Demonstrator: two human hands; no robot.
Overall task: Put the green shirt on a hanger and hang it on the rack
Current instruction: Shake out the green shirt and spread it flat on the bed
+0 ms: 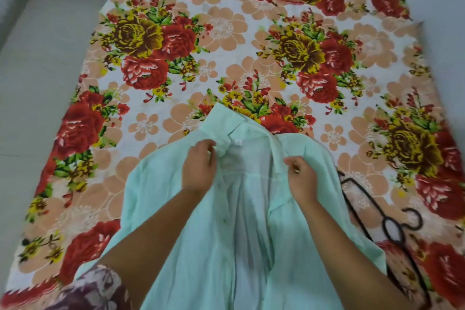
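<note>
1. Green shirt (201, 246), a pale mint, thin, half-sheer woven garment, lies on the flowered bedsheet (226, 33), a printed cloth of red roses, yellow roses and peach blossoms on white.

2. Beyond the shirt's collar the sheet runs on bare to its far red-and-yellow border; that is the widest open stretch. Left of the shirt the sheet goes on until its edge meets a plain grey floor (37, 83). Right of the shirt the room is narrower and taken up by the hanger.

3. The shirt's long axis runs from the near edge of the view, where its hem is cut off, away to the collar, which points toward the sheet's far border. Its front lies open, and a small white label shows inside the neck.

4. The fabric falls in soft lengthwise folds, and the inner layer shows through greyish where it is single.

5. Left hand (198, 166) rests on the shirt just below the collar, its fingers closed on a pinch of the left front edge.

6. Right hand (300, 176) sits on the right front edge, fingers curled in on the cloth there.

7. Black thin wire hanger (387, 224) lies flat on the sheet just right of the shirt, its hook curling away from the shirt, its left part hidden under the shirt's right side.

8. A dark patterned sleeve (95, 289) shows left of the shirt's near end.
</note>
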